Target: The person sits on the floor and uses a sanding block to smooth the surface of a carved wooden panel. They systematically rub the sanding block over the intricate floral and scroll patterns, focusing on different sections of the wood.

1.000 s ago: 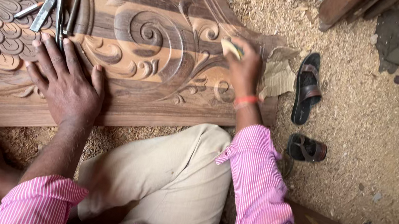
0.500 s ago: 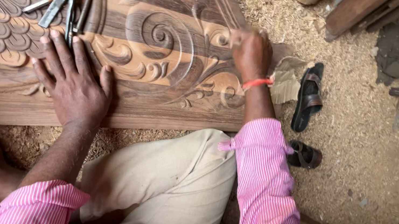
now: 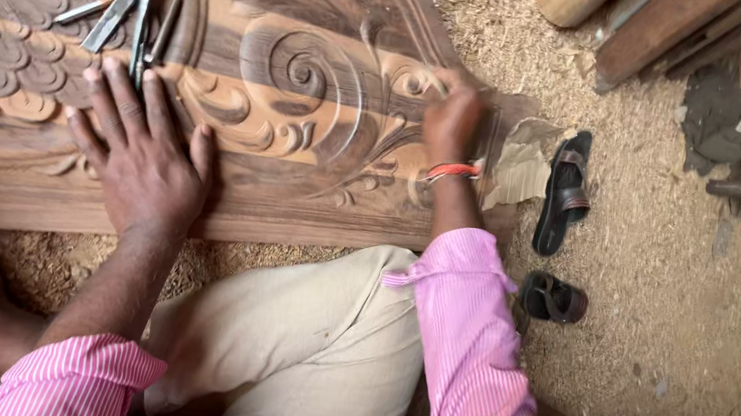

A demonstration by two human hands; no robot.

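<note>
Left hand (image 3: 145, 163) lies flat, fingers spread, holding nothing, pinning the carved panel (image 3: 237, 103) on the sawdust floor. Right hand (image 3: 452, 121) curls closed at its right end; contents hidden. Panel looks heavy, stiff; hold its plain lower edge.

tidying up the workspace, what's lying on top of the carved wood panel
On the carved wood panel lie several metal chisels near the flower carving. The left hand presses flat on it; the right hand rests at its right end. Whatever the hands cover cannot be seen.
</note>
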